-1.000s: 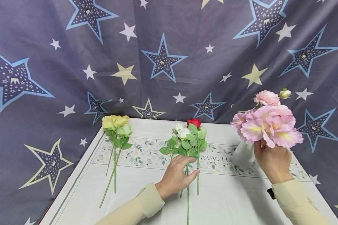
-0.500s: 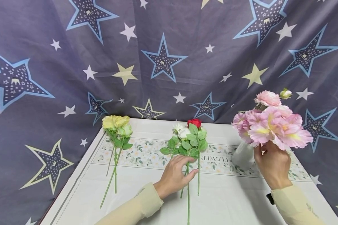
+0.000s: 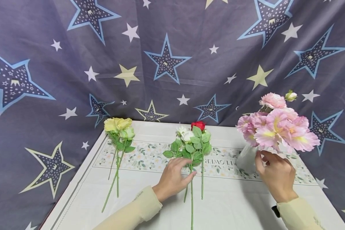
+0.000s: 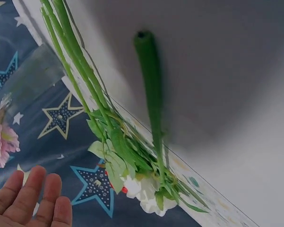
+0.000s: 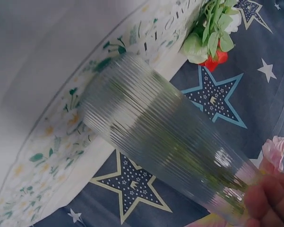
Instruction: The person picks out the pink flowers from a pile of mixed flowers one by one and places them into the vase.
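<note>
In the head view, a ribbed clear vase [image 3: 247, 161] stands at the right with pink flowers [image 3: 284, 132] in it. My right hand [image 3: 277, 174] is just below the largest blooms, beside the vase's mouth, fingers loosely bent and no stem visible in them. The right wrist view shows stems inside the vase [image 5: 151, 123], my fingers [image 5: 269, 201] near its top. My left hand [image 3: 173, 177] hovers with relaxed, spread fingers beside the stems of white roses [image 3: 187, 135] and a red rose [image 3: 198, 125]. Its fingers [image 4: 38, 198] are apart from those stems in the left wrist view.
Yellow and pale green flowers [image 3: 118, 124] lie at the left of the table, stems toward me. A floral printed strip [image 3: 149, 156] runs across the white tablecloth [image 3: 227, 204]. Behind the table hangs a star-patterned curtain [image 3: 166, 95].
The large pink flower has shifted right and settled in the vase. My right hand has let go of it and lowered slightly. My left hand has drawn back a little to the left.
</note>
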A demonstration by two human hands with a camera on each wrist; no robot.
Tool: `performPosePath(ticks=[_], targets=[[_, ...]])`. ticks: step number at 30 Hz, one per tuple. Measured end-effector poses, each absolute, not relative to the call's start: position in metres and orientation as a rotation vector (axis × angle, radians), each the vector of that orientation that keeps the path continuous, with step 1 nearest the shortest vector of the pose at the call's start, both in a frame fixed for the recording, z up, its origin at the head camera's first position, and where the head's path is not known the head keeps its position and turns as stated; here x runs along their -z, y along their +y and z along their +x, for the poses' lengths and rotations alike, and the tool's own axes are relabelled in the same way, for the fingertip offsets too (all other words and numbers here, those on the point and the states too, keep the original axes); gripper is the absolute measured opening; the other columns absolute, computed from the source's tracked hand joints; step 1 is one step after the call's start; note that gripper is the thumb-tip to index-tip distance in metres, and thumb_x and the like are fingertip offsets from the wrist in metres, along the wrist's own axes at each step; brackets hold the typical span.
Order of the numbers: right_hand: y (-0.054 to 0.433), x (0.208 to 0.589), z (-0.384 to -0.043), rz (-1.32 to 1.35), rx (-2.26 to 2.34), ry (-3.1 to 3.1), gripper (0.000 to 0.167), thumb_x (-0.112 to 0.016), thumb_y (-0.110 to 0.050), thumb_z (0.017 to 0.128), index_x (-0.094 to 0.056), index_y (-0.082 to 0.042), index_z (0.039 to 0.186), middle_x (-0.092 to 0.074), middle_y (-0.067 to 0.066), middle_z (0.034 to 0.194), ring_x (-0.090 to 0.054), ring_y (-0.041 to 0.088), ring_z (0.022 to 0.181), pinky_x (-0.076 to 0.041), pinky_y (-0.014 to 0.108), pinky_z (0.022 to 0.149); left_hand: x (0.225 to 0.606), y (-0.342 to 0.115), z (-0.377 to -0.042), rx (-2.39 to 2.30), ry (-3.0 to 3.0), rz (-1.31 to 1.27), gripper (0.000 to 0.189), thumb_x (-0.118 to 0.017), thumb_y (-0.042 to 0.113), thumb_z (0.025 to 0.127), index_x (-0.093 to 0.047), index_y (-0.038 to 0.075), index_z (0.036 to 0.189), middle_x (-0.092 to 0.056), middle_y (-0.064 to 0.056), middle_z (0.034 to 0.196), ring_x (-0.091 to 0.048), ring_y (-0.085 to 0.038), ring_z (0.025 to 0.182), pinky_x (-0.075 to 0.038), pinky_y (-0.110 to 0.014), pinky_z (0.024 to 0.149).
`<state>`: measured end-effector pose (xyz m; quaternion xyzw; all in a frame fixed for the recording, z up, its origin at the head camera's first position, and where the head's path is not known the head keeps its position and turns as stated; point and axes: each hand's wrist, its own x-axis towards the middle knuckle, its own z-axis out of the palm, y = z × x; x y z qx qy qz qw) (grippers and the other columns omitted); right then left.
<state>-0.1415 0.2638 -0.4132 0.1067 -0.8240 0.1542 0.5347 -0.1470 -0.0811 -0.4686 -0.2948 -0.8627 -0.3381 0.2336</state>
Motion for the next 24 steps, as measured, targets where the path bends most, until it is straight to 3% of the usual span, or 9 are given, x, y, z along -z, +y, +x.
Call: performPosePath(ticks=[16,24], targets=[[0.27,0.435,-0.126,0.441,-0.389,-2.17,0.027,-0.073,-0.031,0.084,-0.078,-0.007,0.096,-0.076,0.014,0.086,-0.069,0.039,0.067,-0.051,0.056,0.062,0.467,-0.112,-0.15,0.8,-2.51,-0.674,0.045,-0.08,0.038,0.089,-0.07,0.012,0.125,-0.072,-0.006,0.123,-0.064,-0.026,0.116,-0.046,-0.049,0.104],[0.275,0.447,-0.118,0.413,-0.407,-2.28,0.034,-0.076,-0.032,0.084,-0.077,-0.007,0.106,-0.076,0.017,0.102,-0.069,0.043,0.089,-0.047,0.059,0.078,0.468,-0.132,-0.151,0.736,-2.57,-0.611,0.053,-0.081,0.04,0.087,-0.068,0.008,0.127,-0.07,-0.011,0.125,-0.062,-0.033,0.12,-0.042,-0.053,0.109]])
